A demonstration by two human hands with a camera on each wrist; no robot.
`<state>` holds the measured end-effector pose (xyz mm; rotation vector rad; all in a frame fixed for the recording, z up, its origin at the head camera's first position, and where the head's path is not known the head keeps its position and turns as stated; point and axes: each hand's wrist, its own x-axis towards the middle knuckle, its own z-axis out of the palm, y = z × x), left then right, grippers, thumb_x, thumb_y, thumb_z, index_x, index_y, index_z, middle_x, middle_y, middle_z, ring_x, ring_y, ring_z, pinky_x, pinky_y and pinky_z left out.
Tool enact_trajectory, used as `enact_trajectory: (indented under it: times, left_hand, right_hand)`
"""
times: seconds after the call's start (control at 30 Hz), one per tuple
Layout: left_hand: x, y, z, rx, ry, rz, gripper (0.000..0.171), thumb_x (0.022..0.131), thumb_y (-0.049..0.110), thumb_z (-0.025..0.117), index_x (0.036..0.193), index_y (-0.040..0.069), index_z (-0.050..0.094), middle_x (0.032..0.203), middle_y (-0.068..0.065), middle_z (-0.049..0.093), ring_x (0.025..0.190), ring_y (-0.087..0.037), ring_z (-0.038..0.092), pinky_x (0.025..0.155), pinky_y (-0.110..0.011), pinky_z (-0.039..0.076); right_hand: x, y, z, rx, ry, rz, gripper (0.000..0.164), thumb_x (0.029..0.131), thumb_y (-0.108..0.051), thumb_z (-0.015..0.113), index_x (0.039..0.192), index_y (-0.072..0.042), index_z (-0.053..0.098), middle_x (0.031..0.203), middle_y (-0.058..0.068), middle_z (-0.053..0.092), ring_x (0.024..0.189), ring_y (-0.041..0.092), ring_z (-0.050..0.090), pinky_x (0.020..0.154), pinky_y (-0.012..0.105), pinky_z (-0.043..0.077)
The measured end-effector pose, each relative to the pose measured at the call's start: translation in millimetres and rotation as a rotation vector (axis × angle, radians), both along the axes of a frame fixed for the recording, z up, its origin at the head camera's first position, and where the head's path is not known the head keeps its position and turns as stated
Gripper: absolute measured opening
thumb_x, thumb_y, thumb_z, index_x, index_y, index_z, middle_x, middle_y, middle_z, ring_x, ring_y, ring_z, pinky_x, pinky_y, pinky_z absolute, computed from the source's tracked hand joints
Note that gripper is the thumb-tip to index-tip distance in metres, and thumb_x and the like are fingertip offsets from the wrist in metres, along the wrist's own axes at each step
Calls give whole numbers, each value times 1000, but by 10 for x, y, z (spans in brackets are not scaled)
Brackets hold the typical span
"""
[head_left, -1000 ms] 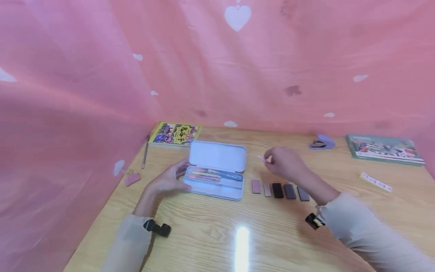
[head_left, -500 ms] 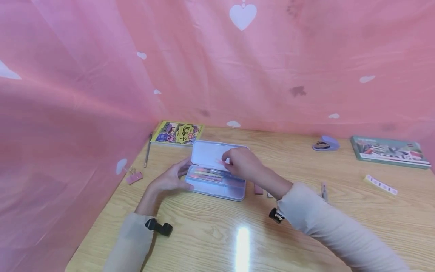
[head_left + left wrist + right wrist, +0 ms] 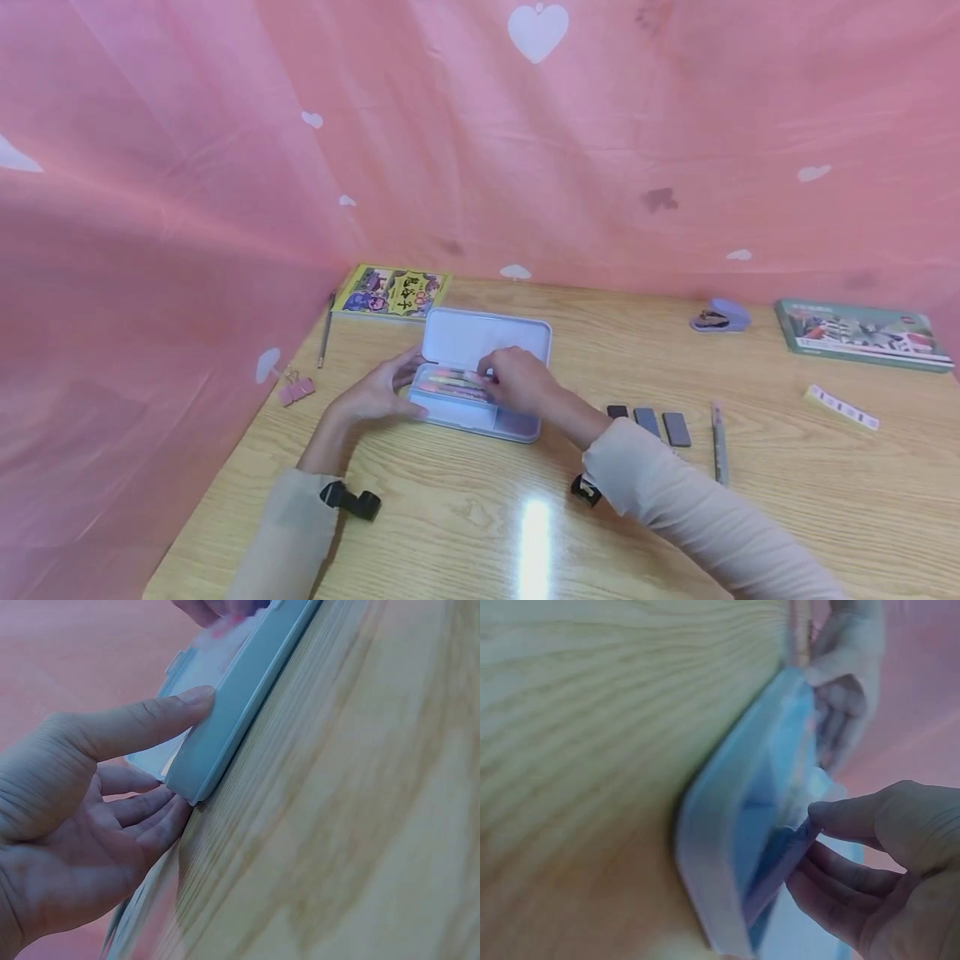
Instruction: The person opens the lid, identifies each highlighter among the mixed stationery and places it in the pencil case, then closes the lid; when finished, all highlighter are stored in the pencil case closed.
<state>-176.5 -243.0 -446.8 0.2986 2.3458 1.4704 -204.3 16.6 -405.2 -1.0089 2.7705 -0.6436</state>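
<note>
An open white pencil case (image 3: 457, 417) lies on the table, its lid (image 3: 480, 333) tilted back and several pastel pens (image 3: 453, 382) in its rear compartment. My left hand (image 3: 375, 393) holds its left end; in the left wrist view, the thumb rests on the front wall and the fingers are at the end corner. My right hand (image 3: 521, 383) is over the right part of the case. It pinches a slim purplish pen (image 3: 780, 866) between thumb and fingers, with the far end down inside the case. The hand hides part of the compartments in the head view.
Right of the case lie small flat dark blocks (image 3: 677, 429), partly behind the right sleeve, and a grey marker (image 3: 719, 442). Farther out are a purple stapler (image 3: 720, 315), a green box (image 3: 862, 335) and a white strip (image 3: 842, 407). A book (image 3: 392, 292), pencil (image 3: 326, 333) and pink binder clip (image 3: 297, 390) lie left.
My right hand has carried the pen left from beyond the case, across the lid, and lowered it into the rear compartment. My left hand stays at the case's left end.
</note>
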Motion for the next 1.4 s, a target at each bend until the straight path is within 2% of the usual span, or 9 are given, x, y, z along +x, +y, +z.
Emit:
enact_trajectory:
  times: [0.13, 0.2, 0.37, 0.6, 0.8, 1.03, 1.2, 1.33, 1.4]
  left_hand:
    - [56, 49, 136, 18, -19, -12, 110, 67, 5, 82, 152, 14, 13, 146, -12, 37, 138, -37, 28, 115, -48, 24]
    - [83, 75, 205, 22, -27, -19, 109, 68, 2, 80, 152, 12, 12, 147, -15, 36, 138, -38, 27, 115, -48, 23]
    - [81, 70, 203, 24, -27, -22, 109, 68, 2, 80, 152, 13, 12, 148, -13, 35, 139, -37, 26, 115, -48, 23]
    - [75, 80, 235, 25, -17, -26, 109, 67, 1, 80, 152, 11, 12, 148, -15, 34, 138, -39, 26, 115, -49, 23]
    - [66, 73, 181, 10, -21, -10, 111, 67, 1, 81, 152, 11, 10, 146, -15, 36, 138, -38, 26, 115, -49, 23]
    - [9, 35, -65, 4, -1, -5, 113, 66, 5, 83, 152, 15, 11, 147, -13, 36, 138, -37, 28, 115, -47, 23]
    - [4, 30, -70, 6, 19, 0, 113, 64, 11, 85, 152, 22, 16, 144, -7, 40, 138, -34, 30, 115, -46, 24]
    - [9, 20, -24, 5, 16, 2, 114, 62, 14, 86, 152, 23, 16, 144, -6, 40, 138, -34, 30, 115, -46, 25]
    - [8, 12, -1, -2, 14, 3, 115, 62, 15, 86, 152, 22, 15, 145, -6, 39, 138, -35, 30, 115, -46, 25]
  right_hand:
    - [53, -41, -82, 94, 78, 2, 18, 86, -13, 67, 102, -12, 73, 94, 3, 70, 85, 16, 62, 76, 35, 55]
    - [72, -58, -102, 133, 110, 4, 18, 86, -14, 67, 103, -13, 73, 91, 1, 69, 81, 14, 59, 72, 33, 54]
    - [69, -73, -124, 143, 140, 10, 15, 86, -13, 66, 99, -14, 72, 82, -2, 65, 71, 12, 52, 63, 28, 49]
    - [65, -57, -113, 94, 126, -12, 13, 84, -11, 68, 96, -14, 73, 83, -1, 66, 71, 12, 54, 62, 29, 50]
    - [49, 103, 14, 34, 146, -49, 19, 81, -19, 72, 99, -12, 72, 84, 4, 67, 73, 14, 58, 59, 31, 52]
    - [13, 802, 237, 0, 144, -192, 39, 82, -29, 69, 115, -7, 66, 104, 14, 67, 72, 21, 62, 50, 31, 51]
    - [36, 1501, 341, 16, 163, -289, 47, 85, -34, 66, 122, -5, 60, 109, 22, 65, 72, 27, 64, 38, 25, 43]
    - [125, 2014, 383, 34, 168, -359, 48, 88, -36, 62, 123, -3, 58, 104, 24, 66, 83, 35, 67, 38, 26, 44]
    - [173, 2221, 378, 58, 159, -392, 49, 89, -39, 60, 123, -2, 57, 102, 25, 66, 79, 34, 67, 38, 27, 43]
